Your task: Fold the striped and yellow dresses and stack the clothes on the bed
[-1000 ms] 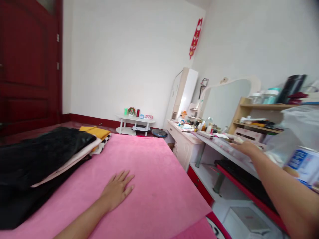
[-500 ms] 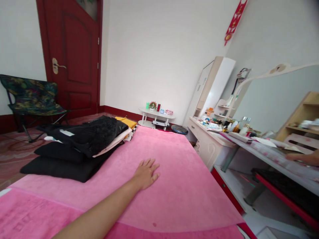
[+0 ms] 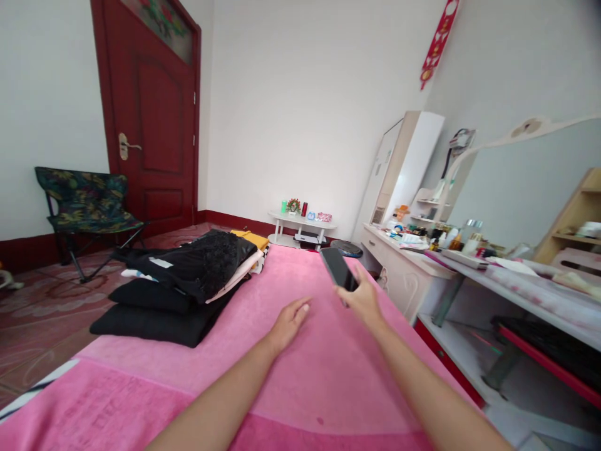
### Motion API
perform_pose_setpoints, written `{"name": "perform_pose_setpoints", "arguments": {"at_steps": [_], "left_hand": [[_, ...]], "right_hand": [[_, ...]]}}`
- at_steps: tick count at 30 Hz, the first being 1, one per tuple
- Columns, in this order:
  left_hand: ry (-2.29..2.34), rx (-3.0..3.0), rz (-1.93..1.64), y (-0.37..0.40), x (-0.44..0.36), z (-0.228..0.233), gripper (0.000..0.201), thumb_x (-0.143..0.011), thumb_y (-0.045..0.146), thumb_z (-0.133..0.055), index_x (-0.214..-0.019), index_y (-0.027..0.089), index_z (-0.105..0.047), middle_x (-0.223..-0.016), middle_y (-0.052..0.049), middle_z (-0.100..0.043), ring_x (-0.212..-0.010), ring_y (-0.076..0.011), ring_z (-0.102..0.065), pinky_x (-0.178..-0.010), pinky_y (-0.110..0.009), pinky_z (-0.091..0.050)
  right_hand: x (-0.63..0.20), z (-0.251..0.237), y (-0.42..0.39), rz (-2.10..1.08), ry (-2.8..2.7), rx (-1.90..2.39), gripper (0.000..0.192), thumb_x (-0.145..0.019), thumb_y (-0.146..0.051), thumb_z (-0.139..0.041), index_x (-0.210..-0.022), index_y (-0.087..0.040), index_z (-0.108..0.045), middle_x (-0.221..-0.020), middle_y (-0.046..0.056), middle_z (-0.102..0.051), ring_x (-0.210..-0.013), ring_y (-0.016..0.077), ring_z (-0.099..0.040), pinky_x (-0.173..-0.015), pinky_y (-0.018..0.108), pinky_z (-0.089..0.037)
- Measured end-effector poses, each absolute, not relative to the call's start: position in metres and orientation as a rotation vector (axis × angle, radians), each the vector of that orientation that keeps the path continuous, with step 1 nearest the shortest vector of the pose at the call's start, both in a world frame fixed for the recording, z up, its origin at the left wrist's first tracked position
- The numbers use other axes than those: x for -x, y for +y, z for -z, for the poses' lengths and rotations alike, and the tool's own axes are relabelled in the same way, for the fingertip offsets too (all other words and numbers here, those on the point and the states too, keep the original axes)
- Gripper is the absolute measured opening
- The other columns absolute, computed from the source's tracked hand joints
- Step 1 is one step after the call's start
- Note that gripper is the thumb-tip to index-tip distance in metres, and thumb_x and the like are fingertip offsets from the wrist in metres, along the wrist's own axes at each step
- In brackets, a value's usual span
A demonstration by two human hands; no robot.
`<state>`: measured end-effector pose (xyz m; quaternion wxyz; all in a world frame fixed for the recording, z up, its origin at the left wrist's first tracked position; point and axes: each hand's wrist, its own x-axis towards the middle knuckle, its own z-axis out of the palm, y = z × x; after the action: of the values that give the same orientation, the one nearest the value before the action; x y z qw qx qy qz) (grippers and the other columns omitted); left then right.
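Observation:
My right hand (image 3: 364,299) grips a dark smartphone (image 3: 337,268) by its lower end and holds it tilted above the pink bedspread (image 3: 300,376). My left hand (image 3: 288,324) is nearby to the left, over the bedspread, with nothing in it. Its fingers are loosely bent and point toward the phone, thumb on top; whether it touches the cloth I cannot tell. Left of my hands lies a pile of folded black clothes (image 3: 188,269), with a yellow garment (image 3: 251,238) behind it.
A dressing table (image 3: 399,257) with a mirror (image 3: 526,188) and many small bottles runs along the right. Beyond the bed stands a low white table (image 3: 303,219). A folding chair (image 3: 89,203) is by the red door (image 3: 154,119) at the left.
My right hand has come from the dressing table at the right to over the bed, now holding the smartphone. My left hand's spread fingers have drawn together and turned rightward. The view has shifted slightly.

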<state>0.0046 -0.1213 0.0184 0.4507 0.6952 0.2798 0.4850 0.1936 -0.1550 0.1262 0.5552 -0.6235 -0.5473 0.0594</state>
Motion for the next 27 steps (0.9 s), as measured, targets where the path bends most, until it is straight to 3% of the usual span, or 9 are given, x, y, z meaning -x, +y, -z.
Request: {"name": "perform_pose_setpoints", "arguments": {"at_steps": [3,6,11,17,27], "left_hand": [[0.550,-1.351,-1.136,-0.119,-0.003,-0.018,0.057,-0.088,0.056,-0.036,-0.129,0.020,-0.049,-0.122,-0.013,-0.057,-0.108,-0.0261,-0.055,-0.083,-0.043,-0.051],[0.450,-1.158,-1.008,-0.117,-0.007,-0.014,0.056,-0.087,0.058,-0.039,-0.131,0.024,-0.045,-0.115,-0.012,-0.060,-0.092,-0.0235,-0.062,-0.068,-0.038,-0.055],[0.461,-1.020,-0.946,-0.113,-0.013,-0.015,0.043,-0.088,0.050,-0.044,-0.124,0.026,-0.048,-0.107,-0.009,-0.063,-0.083,-0.0201,-0.064,-0.062,-0.035,-0.056],[0.501,-0.843,-0.921,-0.091,-0.009,-0.022,0.033,-0.092,0.042,-0.039,-0.118,0.024,-0.049,-0.111,-0.010,-0.061,-0.076,-0.0170,-0.064,-0.057,-0.028,-0.054],[0.492,-0.776,-1.032,-0.069,0.009,-0.015,0.038,-0.092,0.041,-0.038,-0.120,0.018,-0.045,-0.102,-0.014,-0.065,-0.078,-0.0217,-0.067,-0.060,-0.036,-0.056]], "right_hand": [[-0.138,-0.063,-0.136,-0.166,-1.280,1.413,0.088,-0.056,-0.037,-0.074,-0.134,-0.012,-0.042,-0.120,0.014,-0.060,-0.103,0.0274,-0.060,-0.084,0.035,-0.050],[-0.121,-0.029,-0.125,-0.213,-1.197,1.417,0.088,-0.060,-0.041,-0.071,-0.136,-0.011,-0.038,-0.125,0.016,-0.056,-0.114,0.0301,-0.054,-0.094,0.040,-0.045],[-0.118,-0.016,-0.126,-0.163,-1.203,1.431,0.091,-0.064,-0.042,-0.068,-0.140,-0.008,-0.030,-0.137,0.020,-0.043,-0.127,0.0315,-0.040,-0.104,0.044,-0.035],[-0.113,-0.008,-0.129,-0.251,-1.292,1.300,0.099,-0.061,-0.028,-0.071,-0.144,-0.015,-0.019,-0.145,0.015,-0.034,-0.133,0.0280,-0.032,-0.110,0.044,-0.027],[-0.121,0.003,-0.114,-0.622,-1.348,0.957,0.081,-0.075,-0.027,-0.065,-0.143,-0.024,-0.022,-0.138,0.009,-0.044,-0.128,0.0235,-0.041,-0.104,0.041,-0.037]]}}
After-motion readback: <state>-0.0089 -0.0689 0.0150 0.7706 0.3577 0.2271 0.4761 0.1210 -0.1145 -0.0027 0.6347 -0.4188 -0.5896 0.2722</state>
